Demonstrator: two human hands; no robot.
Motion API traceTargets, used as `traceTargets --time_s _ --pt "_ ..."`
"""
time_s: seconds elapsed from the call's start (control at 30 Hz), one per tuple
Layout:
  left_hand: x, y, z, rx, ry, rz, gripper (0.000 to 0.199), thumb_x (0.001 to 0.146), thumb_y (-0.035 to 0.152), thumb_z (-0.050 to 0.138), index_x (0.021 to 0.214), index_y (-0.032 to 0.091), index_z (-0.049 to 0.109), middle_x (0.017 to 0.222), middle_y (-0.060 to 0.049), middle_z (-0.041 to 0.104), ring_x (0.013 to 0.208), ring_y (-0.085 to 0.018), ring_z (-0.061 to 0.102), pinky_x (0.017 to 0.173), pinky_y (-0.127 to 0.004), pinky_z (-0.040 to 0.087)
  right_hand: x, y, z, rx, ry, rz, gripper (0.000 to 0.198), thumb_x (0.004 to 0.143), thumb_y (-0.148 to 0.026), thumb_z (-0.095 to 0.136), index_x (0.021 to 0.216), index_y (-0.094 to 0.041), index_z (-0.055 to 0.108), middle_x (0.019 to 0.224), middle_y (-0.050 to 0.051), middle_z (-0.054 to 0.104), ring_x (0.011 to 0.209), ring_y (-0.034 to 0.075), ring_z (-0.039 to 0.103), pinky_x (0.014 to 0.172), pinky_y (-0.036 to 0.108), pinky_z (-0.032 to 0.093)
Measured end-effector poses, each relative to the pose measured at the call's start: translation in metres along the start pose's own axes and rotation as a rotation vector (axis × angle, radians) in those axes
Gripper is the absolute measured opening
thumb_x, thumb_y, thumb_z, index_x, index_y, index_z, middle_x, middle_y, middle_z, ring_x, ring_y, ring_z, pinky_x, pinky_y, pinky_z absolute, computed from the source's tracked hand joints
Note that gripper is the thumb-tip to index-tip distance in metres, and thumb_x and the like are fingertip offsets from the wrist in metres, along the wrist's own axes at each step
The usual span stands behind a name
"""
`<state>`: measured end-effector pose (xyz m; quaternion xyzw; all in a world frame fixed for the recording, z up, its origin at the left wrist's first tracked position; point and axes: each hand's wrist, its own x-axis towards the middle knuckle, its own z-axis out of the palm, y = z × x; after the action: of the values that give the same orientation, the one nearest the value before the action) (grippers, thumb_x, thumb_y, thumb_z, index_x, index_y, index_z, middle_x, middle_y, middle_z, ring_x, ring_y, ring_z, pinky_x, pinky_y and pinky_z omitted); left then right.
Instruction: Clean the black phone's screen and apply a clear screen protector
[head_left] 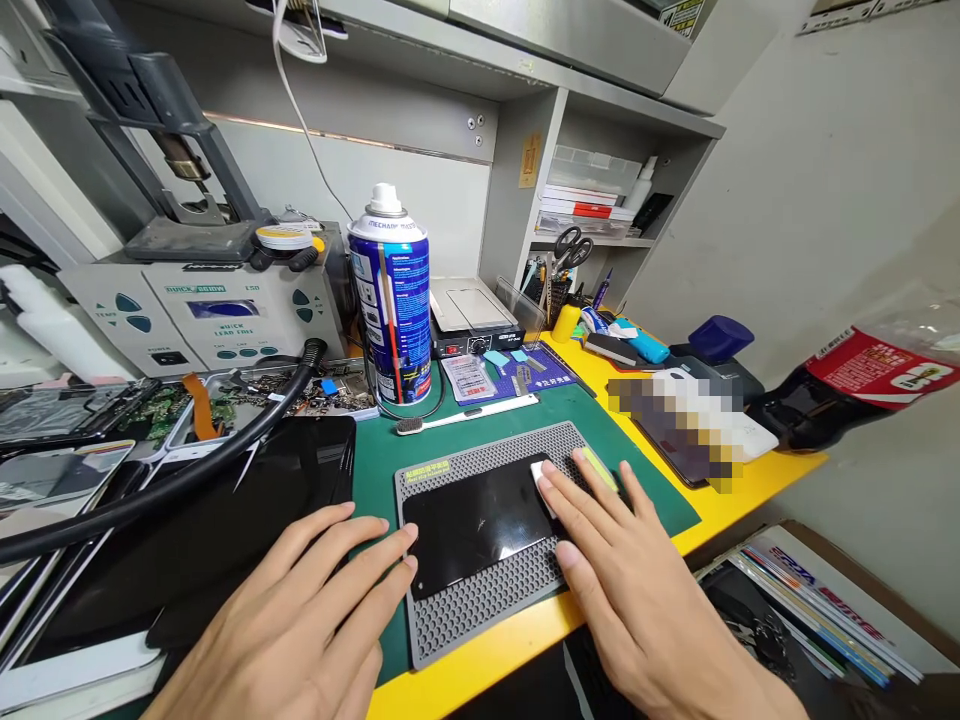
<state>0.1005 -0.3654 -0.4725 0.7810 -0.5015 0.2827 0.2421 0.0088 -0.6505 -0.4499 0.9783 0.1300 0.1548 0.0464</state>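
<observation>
A glossy black phone (480, 530) lies flat on a grey honeycomb-patterned mat (480, 605). My left hand (300, 610) has its fingers stretched out, the fingertips at the phone's left edge. At the other end, my right hand (622, 560) holds a small white pad (537, 478) down on the phone under its index and middle fingers. The right thumb is apart from those fingers, near the mat's right edge. Most of the pad is covered by the fingers. A faint smear of light shows on the phone's surface beside it.
Behind the mat are a brush (465, 414), a blue spray can (390, 300) and a small heating plate (476, 310). A hot-air station (202, 310) with a black hose (255, 430) stands left, above stacked black panels (285, 480). A cola bottle (862, 380) leans at right.
</observation>
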Motion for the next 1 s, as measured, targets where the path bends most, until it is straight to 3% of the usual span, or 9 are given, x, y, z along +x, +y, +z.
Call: traceTargets --time_s 0.17,0.33,0.4,0.47,0.57,0.67,0.8,1.0 --pt "0.002 0.001 -0.001 0.009 -0.006 -0.007 0.029 0.091 0.011 0.053 0.111 0.016 0.073 0.117 -0.006 0.075 0.118 -0.025 0.059 0.115 -0.045 0.035 0.003 0.009 0.003 0.096 -0.044 0.004 0.059 0.105 -0.024 0.038 0.162 -0.020 0.021 0.166 0.001 0.028 0.155 0.028 0.017 0.121 0.062 0.029" --pt "0.003 0.003 -0.003 0.006 -0.020 0.003 0.030 0.090 0.010 0.054 0.112 0.013 0.073 0.118 -0.007 0.074 0.120 -0.026 0.057 0.117 -0.044 0.032 -0.005 0.003 0.002 0.198 0.125 -0.002 0.053 0.100 -0.018 0.047 0.152 -0.018 0.041 0.167 0.011 0.025 0.154 0.037 0.017 0.118 0.068 0.029" --pt "0.004 0.004 -0.004 0.003 -0.017 0.005 0.028 0.090 0.010 0.055 0.111 0.013 0.074 0.115 -0.008 0.075 0.119 -0.026 0.058 0.116 -0.043 0.033 -0.008 -0.003 -0.001 0.244 0.229 -0.020 0.044 0.095 -0.013 0.053 0.139 -0.016 0.054 0.161 0.016 0.035 0.152 0.040 0.023 0.115 0.068 0.032" --pt "0.006 0.005 -0.005 0.010 -0.014 0.018 0.027 0.090 0.009 0.055 0.109 0.012 0.075 0.112 -0.009 0.076 0.117 -0.026 0.058 0.116 -0.042 0.033 -0.008 -0.010 -0.004 0.287 0.322 -0.039 0.033 0.091 -0.008 0.057 0.122 -0.015 0.062 0.144 0.019 0.050 0.143 0.039 0.038 0.109 0.062 0.043" --pt "0.011 0.005 -0.006 0.018 -0.013 0.031 0.026 0.089 0.008 0.055 0.105 0.009 0.076 0.109 -0.011 0.076 0.116 -0.026 0.058 0.116 -0.042 0.032 -0.002 -0.020 -0.008 0.373 0.392 -0.019 0.021 0.089 -0.005 0.060 0.106 -0.016 0.066 0.108 0.014 0.062 0.107 0.028 0.060 0.084 0.042 0.056" --pt "0.016 0.006 -0.008 0.017 -0.012 0.040 0.027 0.087 0.006 0.055 0.102 0.009 0.077 0.108 -0.012 0.077 0.112 -0.025 0.059 0.114 -0.041 0.033 0.005 -0.022 -0.009 0.487 0.237 0.037 0.014 0.096 -0.009 0.055 0.097 -0.017 0.065 0.089 0.007 0.059 0.080 0.017 0.058 0.066 0.029 0.052" --pt "0.022 0.009 -0.013 0.020 -0.037 0.042 0.028 0.086 0.004 0.054 0.101 0.007 0.077 0.105 -0.012 0.077 0.108 -0.024 0.059 0.110 -0.039 0.036 0.016 -0.017 -0.011 0.458 -0.088 0.103 0.021 0.097 -0.011 0.051 0.079 -0.020 0.056 0.084 0.002 0.056 0.072 0.015 0.056 0.062 0.027 0.045" --pt "0.027 0.013 -0.021 0.052 -0.065 0.062 0.029 0.088 0.003 0.051 0.100 0.006 0.078 0.103 -0.010 0.078 0.103 -0.024 0.058 0.106 -0.039 0.037 0.031 -0.010 -0.023 0.204 -0.321 -0.098 0.026 0.083 0.000 0.054 0.071 -0.022 0.044 0.073 -0.001 0.051 0.059 0.015 0.044 0.053 0.031 0.030"
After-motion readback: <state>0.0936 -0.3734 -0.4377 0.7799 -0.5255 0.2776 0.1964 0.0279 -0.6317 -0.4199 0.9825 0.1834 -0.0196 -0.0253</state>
